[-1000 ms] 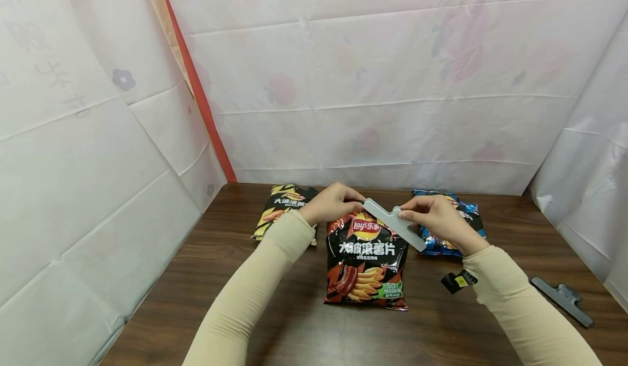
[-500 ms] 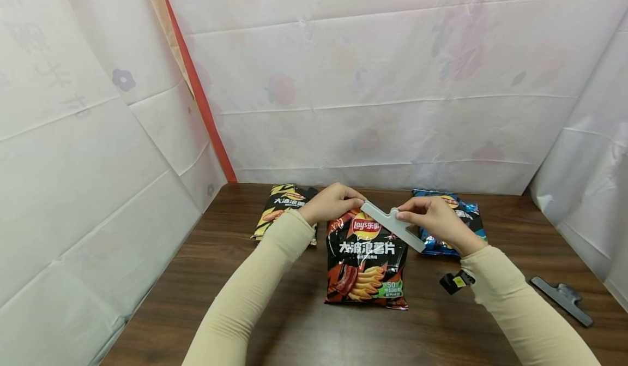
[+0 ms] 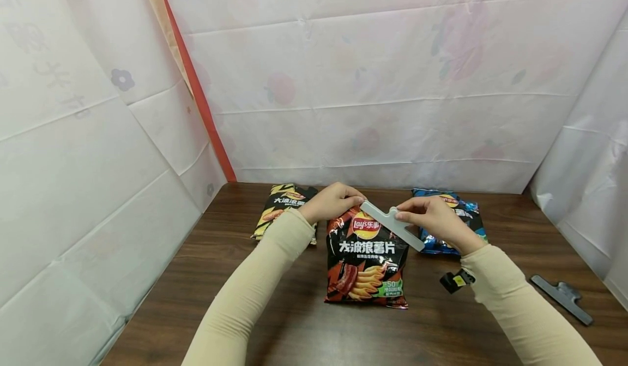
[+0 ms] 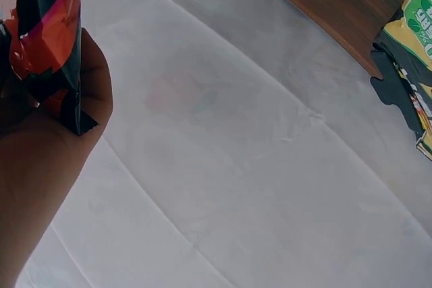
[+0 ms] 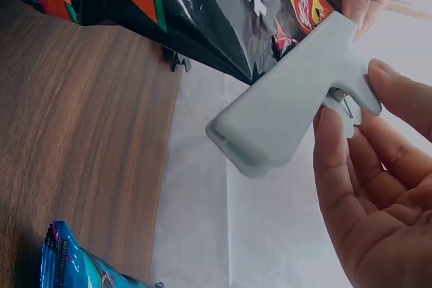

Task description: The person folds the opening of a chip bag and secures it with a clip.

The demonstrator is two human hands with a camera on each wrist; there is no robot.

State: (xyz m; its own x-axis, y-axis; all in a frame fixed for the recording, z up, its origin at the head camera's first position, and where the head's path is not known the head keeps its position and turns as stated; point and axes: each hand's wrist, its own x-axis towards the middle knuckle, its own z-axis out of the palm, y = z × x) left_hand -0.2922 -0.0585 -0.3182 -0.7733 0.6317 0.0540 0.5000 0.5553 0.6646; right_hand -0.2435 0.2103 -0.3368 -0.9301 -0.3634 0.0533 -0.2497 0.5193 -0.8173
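Note:
A black and red bag of potato chips [image 3: 366,268] stands nearly upright in the middle of the table. My left hand [image 3: 332,202] grips its top left corner; in the left wrist view that hand [image 4: 94,82] is partly hidden behind the bag's edge [image 4: 50,45]. A pale grey bag clip [image 3: 392,225] lies slanted across the bag's top right corner. My right hand [image 3: 436,219] pinches the clip's handle between thumb and fingers. Close up in the right wrist view, the clip [image 5: 283,99] overlaps the bag's corner, and its jaws stand nearly together at the near end.
A yellow and black chip bag [image 3: 272,210] lies at the back left, with a dark clip-shaped piece [image 4: 398,92] at its edge. Behind my right hand lies a blue chip bag [image 3: 471,216]. A dark grey clip [image 3: 561,299] rests at the table's right side. White cloth [image 3: 392,82] surrounds the table.
The grey clip and right hand have shifted very slightly to the left. The left hand and the bag have hardly moved.

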